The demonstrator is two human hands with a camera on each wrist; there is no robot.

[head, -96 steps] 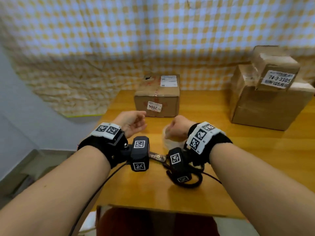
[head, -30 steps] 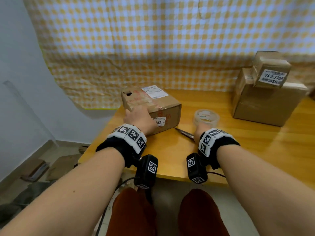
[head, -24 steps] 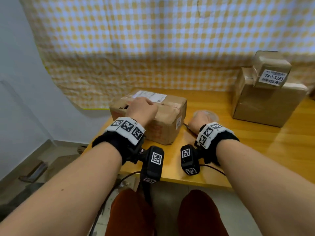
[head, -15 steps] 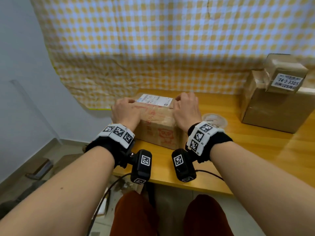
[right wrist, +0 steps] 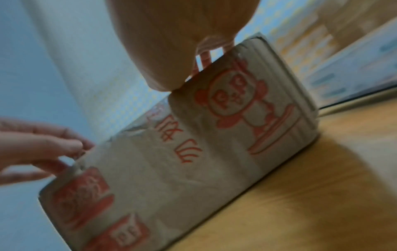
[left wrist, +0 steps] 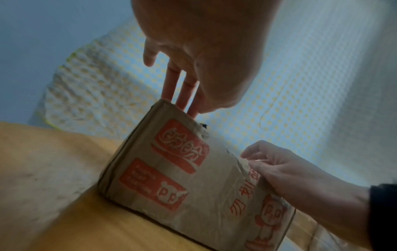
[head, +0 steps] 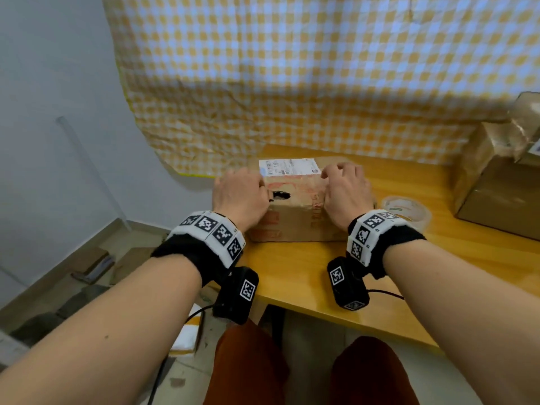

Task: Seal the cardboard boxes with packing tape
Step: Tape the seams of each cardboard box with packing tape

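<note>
In the head view, a printed cardboard box [head: 295, 206] is being flanked on the wooden table [head: 292, 276] by the left hand [head: 239, 197] and right hand [head: 346, 194], a clear tape roll [head: 407, 210] lying just right of the box. In the left wrist view, straight, close-set fingers [left wrist: 182, 91] are being pressed onto the box's top edge. In the right wrist view, blurred fingers [right wrist: 206, 56] are being laid over the box's top; their curl cannot be told.

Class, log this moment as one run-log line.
phase: positioning | left hand, right hand: on printed brown cardboard box | clear tape roll: on table
</note>
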